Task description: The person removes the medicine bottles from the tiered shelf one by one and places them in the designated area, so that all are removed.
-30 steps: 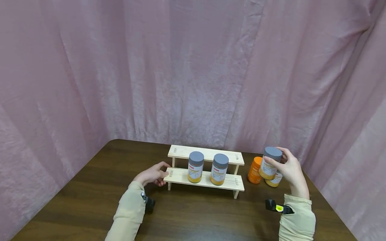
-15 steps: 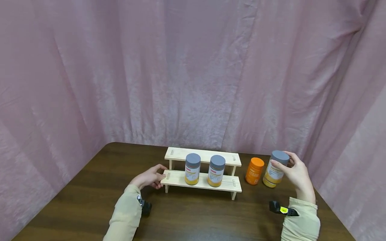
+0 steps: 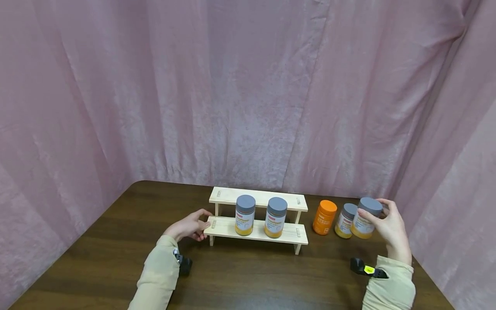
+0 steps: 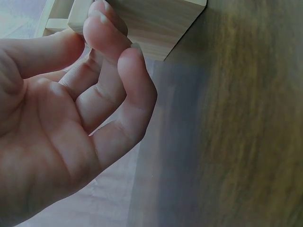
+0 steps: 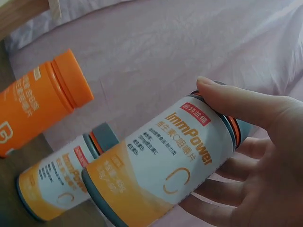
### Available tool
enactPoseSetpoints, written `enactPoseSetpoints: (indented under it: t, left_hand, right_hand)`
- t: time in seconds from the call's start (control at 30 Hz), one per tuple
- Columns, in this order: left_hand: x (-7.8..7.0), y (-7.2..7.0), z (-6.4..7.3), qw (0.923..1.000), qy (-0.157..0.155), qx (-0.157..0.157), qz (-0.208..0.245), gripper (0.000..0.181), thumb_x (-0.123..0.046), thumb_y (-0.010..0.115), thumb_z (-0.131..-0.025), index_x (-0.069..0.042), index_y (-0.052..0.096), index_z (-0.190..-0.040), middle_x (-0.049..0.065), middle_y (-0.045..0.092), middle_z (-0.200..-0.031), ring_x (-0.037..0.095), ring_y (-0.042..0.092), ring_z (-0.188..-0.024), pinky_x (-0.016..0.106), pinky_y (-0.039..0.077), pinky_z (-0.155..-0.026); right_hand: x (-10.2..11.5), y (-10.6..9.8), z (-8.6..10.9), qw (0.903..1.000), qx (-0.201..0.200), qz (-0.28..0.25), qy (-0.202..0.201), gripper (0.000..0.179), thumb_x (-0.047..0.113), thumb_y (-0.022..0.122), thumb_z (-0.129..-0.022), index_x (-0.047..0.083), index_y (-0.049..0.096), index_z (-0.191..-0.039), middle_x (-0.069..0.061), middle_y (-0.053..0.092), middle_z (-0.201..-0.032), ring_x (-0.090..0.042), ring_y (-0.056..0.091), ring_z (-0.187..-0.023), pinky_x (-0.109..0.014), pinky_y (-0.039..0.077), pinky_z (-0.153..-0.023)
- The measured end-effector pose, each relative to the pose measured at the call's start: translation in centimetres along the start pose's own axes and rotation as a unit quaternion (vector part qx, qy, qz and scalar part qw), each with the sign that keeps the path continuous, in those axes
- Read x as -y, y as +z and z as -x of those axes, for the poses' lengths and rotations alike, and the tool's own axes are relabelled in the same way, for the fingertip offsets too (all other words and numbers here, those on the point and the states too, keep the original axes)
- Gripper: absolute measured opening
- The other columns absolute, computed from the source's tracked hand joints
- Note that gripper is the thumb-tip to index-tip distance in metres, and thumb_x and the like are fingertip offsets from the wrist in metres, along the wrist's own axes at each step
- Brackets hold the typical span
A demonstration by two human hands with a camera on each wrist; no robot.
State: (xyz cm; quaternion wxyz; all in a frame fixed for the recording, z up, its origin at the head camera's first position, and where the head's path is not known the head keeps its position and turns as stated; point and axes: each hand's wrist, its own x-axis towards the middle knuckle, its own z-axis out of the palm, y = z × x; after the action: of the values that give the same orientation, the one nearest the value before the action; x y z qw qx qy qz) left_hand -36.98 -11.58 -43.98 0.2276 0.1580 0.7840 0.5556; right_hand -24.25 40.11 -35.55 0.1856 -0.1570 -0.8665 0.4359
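My right hand (image 3: 390, 227) grips a grey-lidded vitamin jar (image 5: 156, 156) near its lid, thumb on one side and fingers on the other. In the head view this jar hangs tilted at the right, beside a standing grey-lidded jar (image 3: 345, 221). An orange jar (image 3: 324, 217) stands left of that one. My left hand (image 3: 190, 226) pinches the left end of the lower board of a two-step wooden rack (image 3: 228, 228), its thumb on top. On that board stand two more grey-lidded jars, a left jar (image 3: 245, 215) and a right jar (image 3: 275, 218).
The rack's upper board (image 3: 255, 197) carries nothing. A dark wooden table (image 3: 240, 280) lies under everything, and a pink curtain (image 3: 248, 94) hangs behind it. The table's right edge runs close to my right hand.
My right hand has carried its jar to the right and slightly down, uncovering the jar standing behind it. My left hand keeps its hold on the rack. The head view has shifted a little.
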Motion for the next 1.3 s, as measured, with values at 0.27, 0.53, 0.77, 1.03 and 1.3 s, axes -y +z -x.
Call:
enactPoseSetpoints:
  t: [0.27,0.53,0.77,1.03,1.3]
  left_hand:
    - [-0.3,-0.1,0.2,0.9999,-0.011,-0.004,-0.008,0.041,-0.01,0.046,-0.101,-0.001,0.03,-0.137,0.001,0.056,-0.066,0.01,0.054,-0.055,0.021,0.047,-0.054]
    - [-0.1,0.0,0.1,0.9999,-0.012,-0.005,-0.01,0.04,-0.01,0.046,-0.101,-0.002,0.03,-0.136,0.001,0.056,-0.066,0.01,0.054,-0.055,0.021,0.047,-0.053]
    - [-0.1,0.0,0.1,0.9999,-0.01,-0.003,-0.009,0.04,-0.011,0.046,-0.101,-0.002,0.03,-0.136,0.001,0.056,-0.065,0.009,0.054,-0.054,0.021,0.047,-0.053]
    - [-0.4,0.1,0.0,1.0,-0.006,0.003,-0.004,0.04,-0.01,0.046,-0.101,-0.002,0.029,-0.136,0.001,0.056,-0.065,0.008,0.054,-0.054,0.021,0.046,-0.053]
    - [-0.1,0.1,-0.1,0.9999,-0.005,0.0,-0.01,0.038,-0.011,0.045,-0.102,-0.003,0.029,-0.136,0.001,0.055,-0.064,0.008,0.053,-0.053,0.02,0.046,-0.052]
  right_hand:
    - [-2.2,0.5,-0.5,0.9987,-0.036,0.029,0.02,0.078,0.032,0.072,-0.086,0.002,0.031,-0.145,-0.027,0.045,-0.141,-0.037,0.048,-0.122,-0.036,0.04,-0.088]
    - [-4.1,1.2,-0.9,0.9951,-0.094,0.011,0.031,0.071,0.018,0.074,-0.084,0.0,0.036,-0.141,-0.027,0.046,-0.127,-0.039,0.044,-0.117,-0.039,0.037,-0.084]
    - [-6.0,1.1,-1.0,0.9918,-0.115,0.001,0.055,0.07,0.023,0.072,-0.086,0.002,0.037,-0.142,-0.026,0.045,-0.128,-0.035,0.046,-0.111,-0.032,0.039,-0.078]
    - [-7.8,1.4,-1.3,0.9877,-0.151,-0.011,0.042,0.067,0.026,0.073,-0.085,0.003,0.043,-0.141,-0.021,0.053,-0.118,0.001,0.042,-0.082,-0.014,0.033,-0.068]
    - [-8.9,2.5,-1.7,0.9834,-0.166,-0.044,0.06,0.073,0.031,0.069,-0.088,0.0,0.035,-0.145,-0.026,0.046,-0.137,-0.023,0.048,-0.103,-0.023,0.034,-0.081]
